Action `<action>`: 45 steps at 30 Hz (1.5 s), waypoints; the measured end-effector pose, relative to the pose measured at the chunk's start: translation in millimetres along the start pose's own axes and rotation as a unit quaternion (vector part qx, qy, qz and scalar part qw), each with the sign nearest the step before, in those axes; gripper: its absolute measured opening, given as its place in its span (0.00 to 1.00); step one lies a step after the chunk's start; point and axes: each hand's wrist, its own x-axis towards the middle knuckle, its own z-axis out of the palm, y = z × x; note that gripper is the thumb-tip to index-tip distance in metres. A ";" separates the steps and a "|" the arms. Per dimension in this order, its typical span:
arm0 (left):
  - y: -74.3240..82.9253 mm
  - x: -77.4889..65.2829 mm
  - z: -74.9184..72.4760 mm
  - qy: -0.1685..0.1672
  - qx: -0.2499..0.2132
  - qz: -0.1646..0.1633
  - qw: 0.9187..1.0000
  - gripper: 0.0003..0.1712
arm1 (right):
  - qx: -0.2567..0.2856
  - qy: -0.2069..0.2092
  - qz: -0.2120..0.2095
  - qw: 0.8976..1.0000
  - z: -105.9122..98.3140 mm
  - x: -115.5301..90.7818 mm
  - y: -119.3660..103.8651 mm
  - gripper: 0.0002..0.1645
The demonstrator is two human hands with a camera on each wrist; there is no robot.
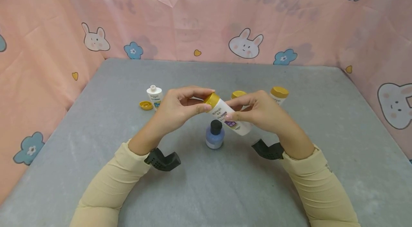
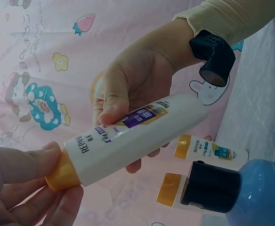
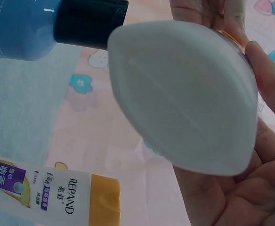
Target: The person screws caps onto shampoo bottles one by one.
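A white bottle (image 1: 236, 125) with a yellow cap (image 1: 212, 100) and a purple label is held tilted above the table, its cap end up and to the left. The left hand (image 1: 177, 109) pinches that cap between thumb and fingers. The right hand (image 1: 264, 114) grips the body, thumb on the label side. In the left wrist view the cap (image 2: 64, 167) sits on the bottle (image 2: 142, 134). The right wrist view shows the bottle's pointed oval base (image 3: 184, 99). Just below the held bottle, a blue bottle (image 1: 214, 139) with a black cap stands upright.
A white bottle without a cap (image 1: 154, 94) stands behind the left hand, beside a loose yellow cap (image 1: 146, 105). Behind the right hand stand two yellow-capped bottles, one with its cap (image 1: 238, 94) showing, the other (image 1: 278, 93) farther right. A pink printed cloth (image 1: 199, 12) surrounds the grey table (image 1: 206, 191).
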 end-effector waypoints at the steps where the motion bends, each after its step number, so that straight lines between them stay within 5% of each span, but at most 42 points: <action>1: 0.1 0.0 0.1 0.000 0.000 0.001 1.000 0.20 | 0.000 0.000 0.000 1.000 -0.2 -0.2 0.0 0.15; 19: 2.0 1.6 1.9 0.017 -0.027 -0.037 0.999 0.18 | 0.022 -0.004 0.031 0.999 -0.3 0.8 -2.0 0.19; 45: -1.7 0.1 3.3 0.031 -0.018 0.013 0.999 0.17 | 0.031 -0.013 0.016 0.999 1.1 1.4 -1.6 0.17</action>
